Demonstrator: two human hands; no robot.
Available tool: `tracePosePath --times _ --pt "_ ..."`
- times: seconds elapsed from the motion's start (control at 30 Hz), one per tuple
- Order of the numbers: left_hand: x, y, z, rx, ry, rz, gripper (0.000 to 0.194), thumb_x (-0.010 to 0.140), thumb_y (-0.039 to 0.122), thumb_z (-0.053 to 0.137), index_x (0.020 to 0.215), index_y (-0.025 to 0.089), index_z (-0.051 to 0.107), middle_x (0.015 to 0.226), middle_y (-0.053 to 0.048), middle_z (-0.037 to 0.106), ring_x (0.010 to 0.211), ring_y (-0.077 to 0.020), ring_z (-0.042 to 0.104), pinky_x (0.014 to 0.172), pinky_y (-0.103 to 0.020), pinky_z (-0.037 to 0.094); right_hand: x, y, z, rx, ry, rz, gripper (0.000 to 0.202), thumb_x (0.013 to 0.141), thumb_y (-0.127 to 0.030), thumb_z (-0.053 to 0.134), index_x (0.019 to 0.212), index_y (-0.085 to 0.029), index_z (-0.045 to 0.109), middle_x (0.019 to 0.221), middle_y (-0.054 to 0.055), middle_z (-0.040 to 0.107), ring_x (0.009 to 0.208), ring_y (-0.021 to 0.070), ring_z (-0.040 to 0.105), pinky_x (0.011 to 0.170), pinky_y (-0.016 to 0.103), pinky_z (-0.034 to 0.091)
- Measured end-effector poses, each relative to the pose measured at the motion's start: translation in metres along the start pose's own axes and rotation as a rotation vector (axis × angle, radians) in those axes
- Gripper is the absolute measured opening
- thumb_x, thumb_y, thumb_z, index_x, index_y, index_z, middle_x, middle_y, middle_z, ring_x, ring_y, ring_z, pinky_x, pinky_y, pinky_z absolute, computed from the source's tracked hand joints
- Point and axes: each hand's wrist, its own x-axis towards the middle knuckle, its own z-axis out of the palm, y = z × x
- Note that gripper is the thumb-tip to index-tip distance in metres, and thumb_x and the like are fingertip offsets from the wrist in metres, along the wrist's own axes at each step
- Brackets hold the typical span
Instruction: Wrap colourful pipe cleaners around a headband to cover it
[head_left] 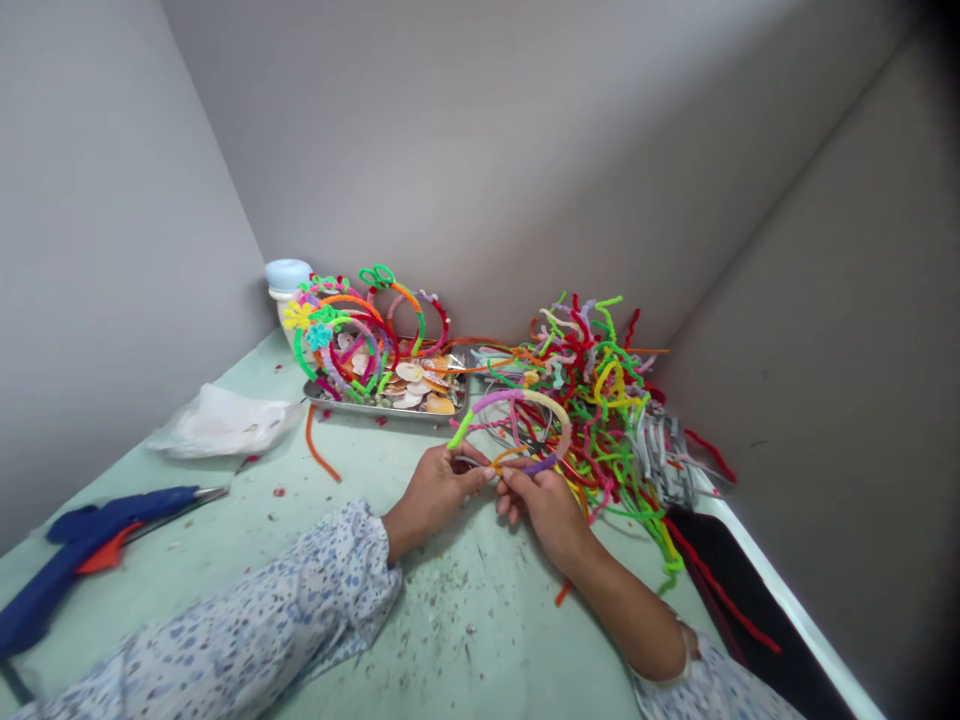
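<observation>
Both hands pinch a headband [568,430] wrapped in coloured pipe cleaners, its arch pointing away from me. Green, lilac, cream and purple sections run along it. My left hand [441,488] is closed on the bare end beside the green section. At the purple end, my right hand [546,502] grips the band, with its fingertips close to those of my left hand. Between the fingertips an orange pipe cleaner [507,456] lies against the band; its exact winding is partly hidden by the fingers.
A metal tray [390,408] of shells and wrapped headbands [409,300] stands at the back, before a lidded white bottle [288,275]. Tangled pipe cleaners [592,370] heap at right by bare bands [660,455]. A blue glue gun [97,530] and plastic bag [221,422] lie left.
</observation>
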Motion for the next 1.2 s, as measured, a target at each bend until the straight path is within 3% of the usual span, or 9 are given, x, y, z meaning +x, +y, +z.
tracePosePath --times 0.33,0.6,0.83,1.2 --pt "-0.0021 0.0046 0.0021 0.001 0.056 -0.068 0.019 0.071 0.030 0.063 0.075 0.011 0.062 0.061 -0.003 0.061 0.049 -0.0097 0.049 0.050 -0.023 0.038 0.0007 0.0027 0.0016 -0.017 0.001 -0.026 0.022 0.077 -0.035 0.054 0.077 -0.013 0.057 0.053 -0.001 0.058 0.041 0.0089 0.050 0.041 0.020 0.038" --pt "0.0000 0.0033 0.0065 -0.092 0.121 -0.147 0.013 0.067 0.025 0.064 0.069 0.014 0.057 0.048 0.002 0.053 0.043 -0.0091 0.046 0.045 -0.022 0.034 0.0010 0.0052 0.0024 0.002 -0.005 -0.034 0.022 0.076 -0.035 0.056 0.079 -0.014 0.057 0.054 -0.001 0.059 0.041 0.0093 0.050 0.041 0.020 0.038" --pt "0.0001 0.0029 0.0060 0.065 0.112 -0.106 0.019 0.071 0.031 0.058 0.076 0.013 0.057 0.053 0.001 0.056 0.044 -0.0093 0.048 0.046 -0.021 0.035 0.0029 0.0056 0.0001 -0.016 -0.011 -0.021 0.023 0.078 -0.036 0.053 0.073 -0.013 0.057 0.053 -0.001 0.059 0.040 0.0085 0.049 0.040 0.020 0.038" --pt "-0.0013 0.0015 0.0071 0.190 0.173 -0.063 0.022 0.073 0.035 0.054 0.066 0.015 0.056 0.044 0.004 0.048 0.043 -0.0099 0.043 0.046 -0.022 0.030 0.0016 0.0052 0.0015 -0.028 -0.001 -0.016 0.023 0.077 -0.036 0.055 0.075 -0.014 0.057 0.053 0.000 0.059 0.040 0.0090 0.049 0.040 0.020 0.038"
